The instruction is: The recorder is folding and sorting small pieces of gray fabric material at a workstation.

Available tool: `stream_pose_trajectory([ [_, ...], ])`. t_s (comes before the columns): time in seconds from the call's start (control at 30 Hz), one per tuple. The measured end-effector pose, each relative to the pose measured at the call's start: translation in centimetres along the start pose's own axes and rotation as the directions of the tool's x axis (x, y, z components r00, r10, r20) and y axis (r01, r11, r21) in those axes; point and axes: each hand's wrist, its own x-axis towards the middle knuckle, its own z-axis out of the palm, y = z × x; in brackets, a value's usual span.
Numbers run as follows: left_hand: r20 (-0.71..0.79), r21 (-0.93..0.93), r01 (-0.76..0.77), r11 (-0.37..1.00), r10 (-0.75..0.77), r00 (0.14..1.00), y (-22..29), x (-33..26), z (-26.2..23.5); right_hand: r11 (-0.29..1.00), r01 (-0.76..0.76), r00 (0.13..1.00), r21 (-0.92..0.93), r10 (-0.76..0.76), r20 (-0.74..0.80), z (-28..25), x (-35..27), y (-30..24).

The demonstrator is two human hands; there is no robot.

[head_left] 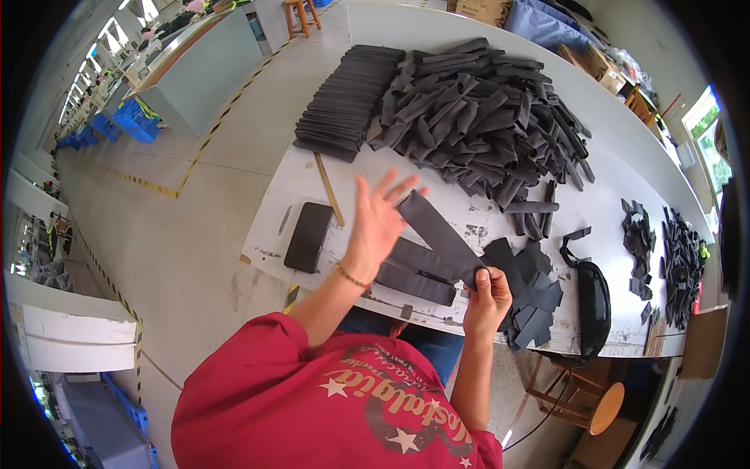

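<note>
My right hand pinches one end of a flat black fabric strip, which slants up and left above the white table. By the strip's far end, my left hand is raised with its fingers spread, gripping nothing. Under the held strip lie more black strips, side by side near the table's front edge. Just right of my right hand is a loose pile of short black pieces. A black phone lies left of my left hand, and a thin wooden stick rests beyond it.
A neat row of black strips and a large heap of folded ones cover the table's far side. To the right are a black mesh pouch and small black scraps. A wooden stool stands below the table.
</note>
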Motion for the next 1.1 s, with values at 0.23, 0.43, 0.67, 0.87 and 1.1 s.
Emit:
stream_pose_trajectory([
  [0.23, 0.007, 0.096, 0.184, 0.978, -0.186, 0.983, -3.5, -2.8, 1.7, 0.995, -0.006, 0.999, -0.095, 0.009, 0.033, 0.3, -0.4, 0.8],
  [0.43, 0.108, 0.097, 0.156, 0.983, -0.166, 0.980, -3.2, -2.6, 1.4, 0.984, -0.070, 0.994, -0.163, 0.083, 0.074, 0.9, -1.0, 0.2],
  [0.67, 0.149, 0.041, 0.197, 0.980, -0.201, 0.968, -3.7, -3.0, 1.1, 0.881, 0.203, 0.978, -0.428, -0.207, 0.037, 1.2, -1.0, 0.0],
  [0.87, 0.052, -0.052, 0.230, 0.972, -0.227, 0.972, -4.4, -3.4, 2.8, 0.696, 0.417, 0.894, -0.585, -0.430, 0.127, 2.2, -1.3, -0.6],
  [1.1, -0.132, 0.125, 0.402, 0.907, -0.387, 0.913, -6.7, -6.9, 1.8, 0.143, 0.707, 0.590, -0.692, -0.659, 0.467, 2.0, -1.0, -1.0],
])
